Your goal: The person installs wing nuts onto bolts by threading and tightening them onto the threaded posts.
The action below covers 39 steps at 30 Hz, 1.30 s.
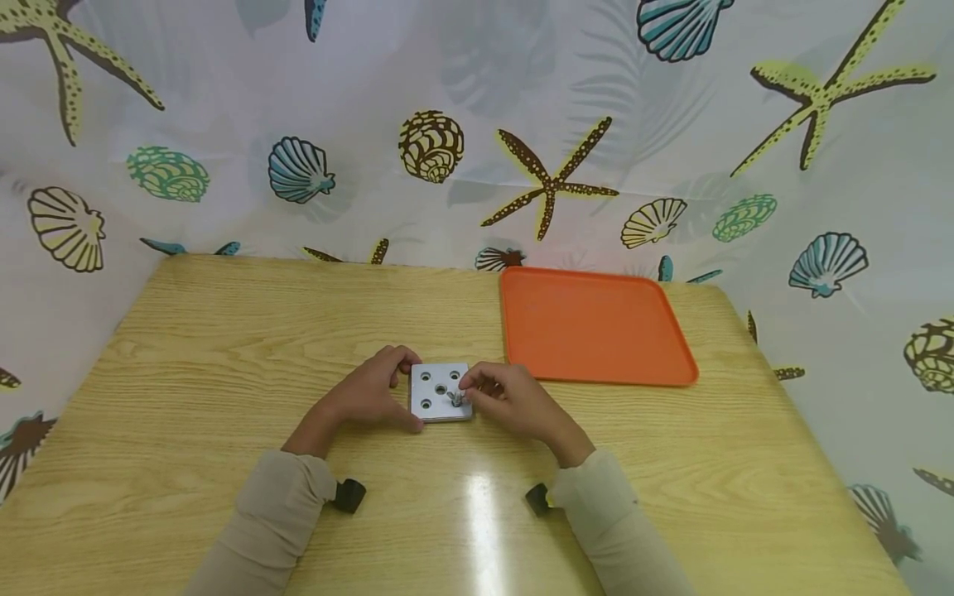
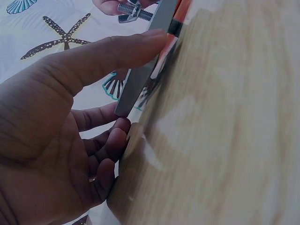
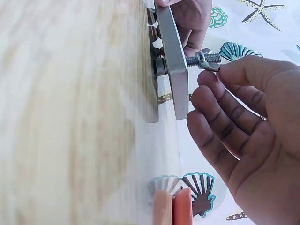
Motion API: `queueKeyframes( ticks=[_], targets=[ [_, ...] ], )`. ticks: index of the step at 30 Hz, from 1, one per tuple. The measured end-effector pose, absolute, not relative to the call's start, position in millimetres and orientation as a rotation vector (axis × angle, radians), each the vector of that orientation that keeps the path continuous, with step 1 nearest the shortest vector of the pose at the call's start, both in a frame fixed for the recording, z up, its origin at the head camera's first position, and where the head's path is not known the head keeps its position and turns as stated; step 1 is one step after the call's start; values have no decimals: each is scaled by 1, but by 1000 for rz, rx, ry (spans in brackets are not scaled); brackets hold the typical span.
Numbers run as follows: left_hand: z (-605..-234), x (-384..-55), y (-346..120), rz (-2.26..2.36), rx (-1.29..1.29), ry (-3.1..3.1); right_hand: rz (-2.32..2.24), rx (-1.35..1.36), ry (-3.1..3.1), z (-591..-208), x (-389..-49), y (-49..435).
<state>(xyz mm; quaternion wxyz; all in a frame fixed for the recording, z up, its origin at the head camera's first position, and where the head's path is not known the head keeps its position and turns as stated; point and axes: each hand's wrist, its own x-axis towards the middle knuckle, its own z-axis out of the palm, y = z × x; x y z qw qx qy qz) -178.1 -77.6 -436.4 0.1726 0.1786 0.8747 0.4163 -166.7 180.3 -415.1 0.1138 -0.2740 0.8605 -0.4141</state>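
A square silver metal plate (image 1: 440, 410) with several holes is in the middle of the head view. My left hand (image 1: 368, 393) grips its left side, thumb at the near edge and fingers at the far edge. A threaded bolt (image 3: 216, 58) sticks up through the hole at the plate's near right corner, its head (image 3: 161, 66) showing underneath. On that bolt sits a wing nut (image 3: 204, 60), partway along the thread and apart from the plate. My right hand (image 1: 517, 403) pinches a wing of the nut at the fingertips, its other fingers loosely curled.
An orange tray (image 1: 596, 327) lies behind and to the right of the plate on the wood-grain table (image 1: 261, 331). Behind the table hangs a white cloth (image 1: 358, 91) printed with shells and starfish. A dark wrist camera (image 1: 349, 496) sits at the left cuff.
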Motion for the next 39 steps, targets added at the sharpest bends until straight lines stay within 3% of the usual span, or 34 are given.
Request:
queueKeyframes(
  ticks=[23,39],
  targets=[
    [-436,-176,-79,1174,515,2478,-1202,-876,2467,-418,-163,180],
    [-438,-175,-81,1165,530,2479,-1193,-786,2519,-418,-160,178]
  ],
)
